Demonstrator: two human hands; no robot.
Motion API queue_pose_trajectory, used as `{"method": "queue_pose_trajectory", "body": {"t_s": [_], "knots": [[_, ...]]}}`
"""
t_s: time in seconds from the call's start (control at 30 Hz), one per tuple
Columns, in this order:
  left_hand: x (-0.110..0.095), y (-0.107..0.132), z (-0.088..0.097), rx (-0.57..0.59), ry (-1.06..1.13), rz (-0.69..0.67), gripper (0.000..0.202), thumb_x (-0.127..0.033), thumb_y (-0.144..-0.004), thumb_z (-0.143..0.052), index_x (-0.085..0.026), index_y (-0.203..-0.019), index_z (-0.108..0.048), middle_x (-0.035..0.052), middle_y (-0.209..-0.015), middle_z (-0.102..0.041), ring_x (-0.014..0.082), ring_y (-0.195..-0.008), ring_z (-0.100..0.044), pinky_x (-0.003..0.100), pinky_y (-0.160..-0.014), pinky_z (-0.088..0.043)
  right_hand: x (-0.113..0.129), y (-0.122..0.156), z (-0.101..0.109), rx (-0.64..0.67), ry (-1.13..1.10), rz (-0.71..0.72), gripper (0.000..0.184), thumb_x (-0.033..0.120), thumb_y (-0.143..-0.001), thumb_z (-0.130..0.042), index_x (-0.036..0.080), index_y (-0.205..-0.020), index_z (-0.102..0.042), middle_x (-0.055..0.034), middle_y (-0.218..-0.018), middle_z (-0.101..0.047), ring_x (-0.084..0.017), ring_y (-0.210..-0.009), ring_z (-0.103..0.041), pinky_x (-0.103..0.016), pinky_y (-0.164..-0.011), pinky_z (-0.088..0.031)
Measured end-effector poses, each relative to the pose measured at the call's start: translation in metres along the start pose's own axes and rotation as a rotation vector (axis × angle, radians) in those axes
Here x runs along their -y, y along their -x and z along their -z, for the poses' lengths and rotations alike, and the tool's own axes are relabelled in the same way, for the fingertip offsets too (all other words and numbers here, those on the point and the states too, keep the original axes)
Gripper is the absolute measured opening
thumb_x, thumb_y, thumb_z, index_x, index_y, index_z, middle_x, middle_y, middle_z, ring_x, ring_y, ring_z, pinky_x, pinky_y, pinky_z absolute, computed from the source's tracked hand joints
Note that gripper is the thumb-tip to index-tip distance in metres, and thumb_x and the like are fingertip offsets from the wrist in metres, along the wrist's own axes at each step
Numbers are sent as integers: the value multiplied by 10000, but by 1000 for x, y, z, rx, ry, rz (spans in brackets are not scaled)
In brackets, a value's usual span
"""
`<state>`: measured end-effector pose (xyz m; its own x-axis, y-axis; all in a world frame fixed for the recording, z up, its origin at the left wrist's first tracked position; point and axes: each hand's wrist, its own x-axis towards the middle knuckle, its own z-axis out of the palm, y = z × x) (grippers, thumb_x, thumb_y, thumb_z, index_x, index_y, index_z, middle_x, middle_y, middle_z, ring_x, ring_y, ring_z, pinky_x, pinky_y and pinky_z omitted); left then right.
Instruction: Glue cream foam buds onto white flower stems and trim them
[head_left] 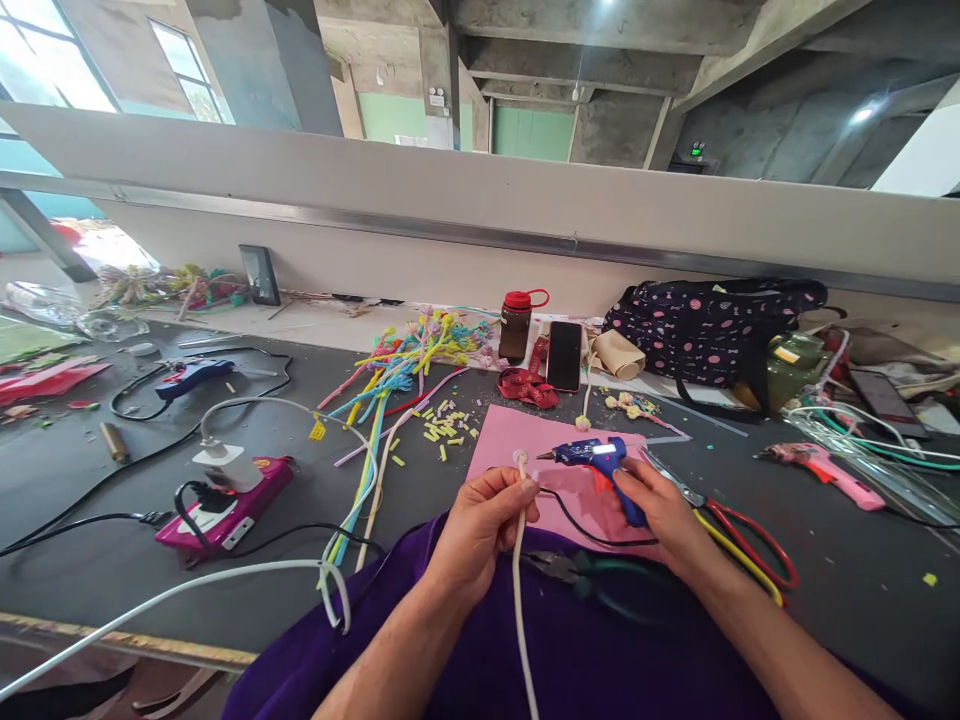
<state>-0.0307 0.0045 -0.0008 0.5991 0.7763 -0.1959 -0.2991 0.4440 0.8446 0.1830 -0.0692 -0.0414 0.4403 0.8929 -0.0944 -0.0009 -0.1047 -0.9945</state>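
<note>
Between the thumb and fingers of my left hand (491, 515) is a long cream cord (519, 600), its upper end capped by a small pale tip and its length hanging down over my lap. My right hand (664, 505) grips a blue hot glue gun (592, 455), with the nozzle pointing left toward the cord's top, a short gap apart. Under both hands lies a pink sheet (499, 435). Dark-handled pliers (622, 585) rest below the sheet, and scissors (739, 545) with red and yellow handles lie by my right wrist.
A magenta power strip (259, 505) with plugs and cables sits left. Colourful cord stems (405, 365) and yellow-green cut pieces (446, 428) lie behind my left hand. Farther back are a bottle (515, 328), a phone (564, 355) and a patterned bag (697, 335). A pink glue gun (825, 470) lies right.
</note>
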Motion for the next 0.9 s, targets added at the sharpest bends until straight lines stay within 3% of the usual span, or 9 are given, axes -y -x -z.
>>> {"method": "queue_pose_trajectory", "body": {"t_s": [0.1, 0.27, 0.37, 0.43, 0.63, 0.9], "knots": [[2, 0, -1, 44, 29, 33, 231, -298, -676, -709, -139, -641, -545, -29, -503, -549, 8, -352, -323, 158, -354, -160, -11, -12, -6, -13, 181, 85, 545, 472, -789, -562, 149, -1216, -455, -29, -800, -609, -154, -628, -585, -242, -498, -454], [5, 1, -1, 123, 16, 59, 219, -280, -714, -674, -133, -612, -548, -20, -517, -559, 8, -350, -322, 169, -354, -157, -17, -25, -3, -38, 336, 137, 497, 408, -767, -596, 153, -1181, -497, -56, -847, -639, -177, -666, -596, -270, -529, -467], [6, 1, -1, 158, -5, 82, 231, -273, -724, -662, -134, -586, -540, -23, -495, -548, 10, -342, -312, 178, -350, -142, -3, -17, 2, -135, 522, 340, 366, 360, -737, -649, 187, -1056, -604, -78, -965, -636, -212, -829, -595, -318, -674, -479], [6, 1, -2, 195, -23, 108, 248, -270, -720, -665, -133, -564, -530, -23, -476, -539, 9, -334, -293, 185, -347, -123, 12, -5, 2, -156, 616, 540, 267, 333, -788, -607, 198, -1018, -625, -74, -964, -629, -202, -822, -589, -328, -704, -478], [11, 3, -6, 268, -75, 245, 206, -277, -676, -702, -131, -607, -574, -14, -461, -551, 13, -322, -262, 200, -350, -81, 42, 33, -13, 222, 507, 790, 104, 203, -828, -594, 223, -922, -634, -39, -840, -638, -172, -770, -605, -282, -663, -489], [16, 3, -11, 277, -117, 287, 189, -281, -660, -705, -128, -625, -600, -9, -454, -554, 16, -319, -268, 204, -356, -83, 47, 40, -19, 303, 522, 901, 122, 182, -844, -569, 218, -945, -628, -41, -794, -638, -155, -725, -613, -261, -644, -496]]}}
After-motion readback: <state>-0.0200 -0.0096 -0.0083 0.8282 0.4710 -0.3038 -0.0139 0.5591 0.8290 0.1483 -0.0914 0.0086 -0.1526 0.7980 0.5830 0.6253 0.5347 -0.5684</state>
